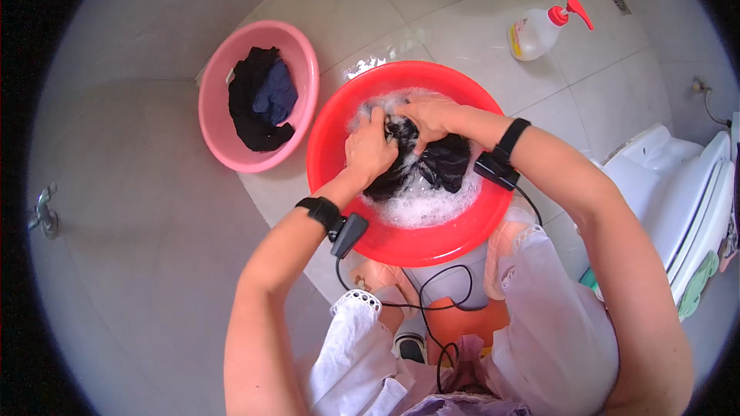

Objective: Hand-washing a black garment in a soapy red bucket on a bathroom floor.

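A red plastic basin point(341, 127) stands on the floor before me, with white suds point(428, 208) and a wet black garment point(448, 159) inside. My left hand point(370, 147) grips the left part of the cloth, thumb pointing away from me. At the far side of the basin my right hand point(428, 118) is bent over the same garment, its fingers on the cloth and partly in foam. Suds hide some of the fingertips. Each wrist wears a black strap with a small dark device and a cable.
Left of the red basin sits a pink basin point(211, 110) holding black clothing point(248, 104) and a dark blue cloth point(276, 92). A pump bottle point(532, 34) stands at the back right. A white toilet point(665, 185) is at right, a wall tap point(45, 214) at left. Loose cable point(425, 300) hangs by my knees.
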Demonstrator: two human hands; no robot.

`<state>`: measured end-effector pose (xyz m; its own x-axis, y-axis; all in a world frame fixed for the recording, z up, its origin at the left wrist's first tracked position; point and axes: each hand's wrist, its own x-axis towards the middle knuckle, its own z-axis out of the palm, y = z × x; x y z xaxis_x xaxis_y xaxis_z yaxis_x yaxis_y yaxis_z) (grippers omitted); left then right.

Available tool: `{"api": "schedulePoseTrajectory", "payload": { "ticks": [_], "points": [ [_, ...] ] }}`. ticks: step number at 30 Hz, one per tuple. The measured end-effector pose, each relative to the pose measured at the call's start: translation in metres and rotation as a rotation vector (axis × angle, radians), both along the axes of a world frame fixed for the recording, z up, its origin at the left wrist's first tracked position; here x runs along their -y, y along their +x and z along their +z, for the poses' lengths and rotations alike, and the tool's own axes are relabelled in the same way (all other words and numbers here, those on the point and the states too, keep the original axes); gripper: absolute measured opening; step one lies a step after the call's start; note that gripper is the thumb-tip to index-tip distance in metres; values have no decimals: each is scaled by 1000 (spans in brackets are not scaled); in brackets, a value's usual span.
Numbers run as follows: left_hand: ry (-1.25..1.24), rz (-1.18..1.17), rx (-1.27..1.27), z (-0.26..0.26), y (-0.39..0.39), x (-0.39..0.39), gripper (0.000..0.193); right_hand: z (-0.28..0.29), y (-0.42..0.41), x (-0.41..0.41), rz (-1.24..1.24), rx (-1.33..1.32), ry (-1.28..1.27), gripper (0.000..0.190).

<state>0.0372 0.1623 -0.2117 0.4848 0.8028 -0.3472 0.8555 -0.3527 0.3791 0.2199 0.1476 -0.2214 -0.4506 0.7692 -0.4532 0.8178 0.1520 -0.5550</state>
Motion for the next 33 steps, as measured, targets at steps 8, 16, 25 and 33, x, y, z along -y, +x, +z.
{"api": "schedulePoseTrajectory", "payload": {
  "ticks": [8,16,25,33],
  "points": [
    [-28,164,588,68,-54,49,41,83,13,81,128,-12,490,43],
    [-140,491,245,-4,-27,59,68,15,-20,111,-604,-13,246,71],
    [104,161,-5,-41,-7,38,76,-28,-44,69,-475,78,204,58],
    [-106,-74,-64,-93,-32,-12,61,-16,-22,8,-159,77,203,28]
  ]
}}
